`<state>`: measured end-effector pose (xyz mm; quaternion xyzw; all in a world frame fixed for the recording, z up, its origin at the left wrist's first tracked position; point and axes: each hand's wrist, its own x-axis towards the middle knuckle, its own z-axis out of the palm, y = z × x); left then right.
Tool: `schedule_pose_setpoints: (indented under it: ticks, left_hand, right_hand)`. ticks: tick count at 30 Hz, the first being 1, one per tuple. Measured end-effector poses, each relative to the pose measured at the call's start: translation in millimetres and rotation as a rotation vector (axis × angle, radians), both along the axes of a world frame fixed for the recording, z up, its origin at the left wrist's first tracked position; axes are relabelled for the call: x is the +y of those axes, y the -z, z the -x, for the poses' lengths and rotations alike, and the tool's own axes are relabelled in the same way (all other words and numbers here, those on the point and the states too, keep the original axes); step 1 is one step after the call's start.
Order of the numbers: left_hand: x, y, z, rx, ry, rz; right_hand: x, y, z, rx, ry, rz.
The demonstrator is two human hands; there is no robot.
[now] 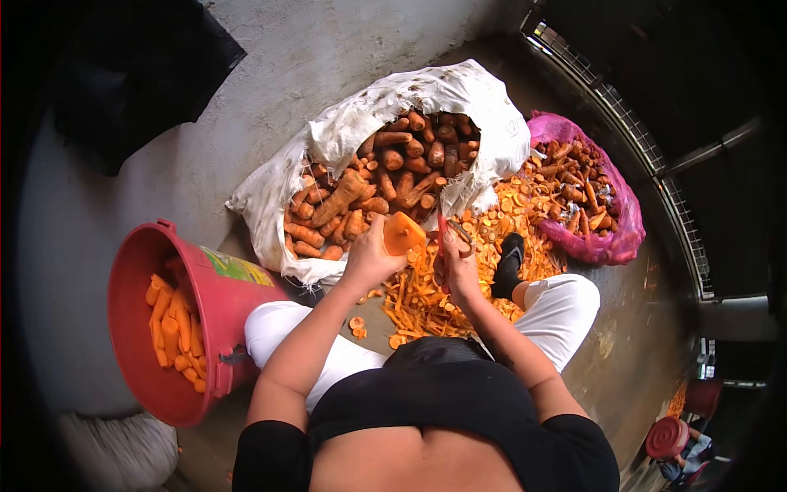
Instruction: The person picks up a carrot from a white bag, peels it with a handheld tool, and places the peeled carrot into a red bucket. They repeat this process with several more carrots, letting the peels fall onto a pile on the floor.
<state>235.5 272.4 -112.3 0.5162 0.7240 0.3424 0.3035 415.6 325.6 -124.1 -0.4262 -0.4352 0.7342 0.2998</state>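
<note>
The fingers of the left hand [370, 261] are clamped around a peeled, blunt-ended carrot [403, 233], held up in front of the seated person's knees. Just beside it, the fingers of the right hand [461, 266] are closed on a thin red-handled tool [443, 238], its working end touching or almost touching the carrot; whether it is a peeler or a knife cannot be told. Below both hands, a heap of orange peelings [426, 299] and cut ends covers the concrete floor [270, 74] between the person's white-trousered legs, with a black shoe [510, 261] planted at its right edge. Beyond the hands, a white sack [426, 94] lies open and tilted towards the person, full of unpeeled, earth-brown carrots [385, 184]. To its right, a pink mesh bag [611, 238] holds more carrot pieces. At the person's left knee, a red bucket [225, 299] leans on its side, a layer of peeled carrots [174, 328] lying inside. Far off at the lower right, another person [690, 457] sits near a red stool [666, 436]
</note>
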Motion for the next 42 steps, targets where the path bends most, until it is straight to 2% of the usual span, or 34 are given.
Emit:
schedule_pose_setpoints:
  ticks: [4,8,10,12,17,20,21,24,27,29,32,33,36,42]
  left_hand:
    - [0.5,-5.8,8.1,0.222,-0.131,0.142]
    - [-1.6,4.7,13.8,0.200,-0.123,0.190]
    - [-1.2,3.6,16.2,0.154,-0.127,0.252]
    - [-1.9,8.3,16.8,0.140,-0.129,0.270]
    - [-3.9,11.4,13.4,0.139,-0.134,0.246]
    - [-6.6,15.4,13.1,0.070,-0.170,0.088]
    - [-7.2,17.2,14.0,0.044,-0.183,0.018]
    - [-7.1,21.0,15.6,0.118,-0.138,-0.295]
    - [-7.3,17.1,10.3,0.166,-0.112,-0.297]
    - [-7.7,17.5,6.4,0.198,-0.132,-0.299]
    - [-7.9,16.8,2.0,0.246,-0.163,-0.300]
    - [-9.1,13.5,-0.9,0.254,-0.168,-0.277]
    - [-9.2,14.2,-5.2,0.290,-0.164,-0.322]
    - [-10.7,13.5,-8.7,0.336,-0.170,-0.357]
  right_hand:
    - [-4.6,6.1,-0.6,-0.065,-0.022,-0.071]
    - [-6.7,21.5,-3.1,-0.254,-0.059,-0.360]
    - [-7.4,26.1,-6.3,-0.359,-0.121,-0.668]
    - [-10.1,21.2,-15.2,-0.540,-0.255,-0.843]
    - [-10.8,18.2,-10.1,-0.562,-0.216,-1.031]
    - [0.8,13.6,-9.1,-0.201,-0.135,-0.276]
    - [1.0,7.1,-10.9,-0.080,-0.115,-0.188]
    - [-0.1,-18.2,-8.8,-0.003,-0.166,-0.198]
    - [-7.3,1.6,-6.9,-0.066,-0.163,-0.445]
    - [-13.4,10.3,-10.6,-0.224,-0.148,-0.780]
    - [-30.2,-4.7,-11.9,-0.336,-0.235,-0.696]
    - [-35.4,-2.9,-10.7,-0.248,-0.207,-0.694]
    - [-35.3,-1.9,-9.2,-0.325,-0.203,-0.738]
    - [-30.9,-4.4,-11.7,-0.273,-0.212,-0.721]
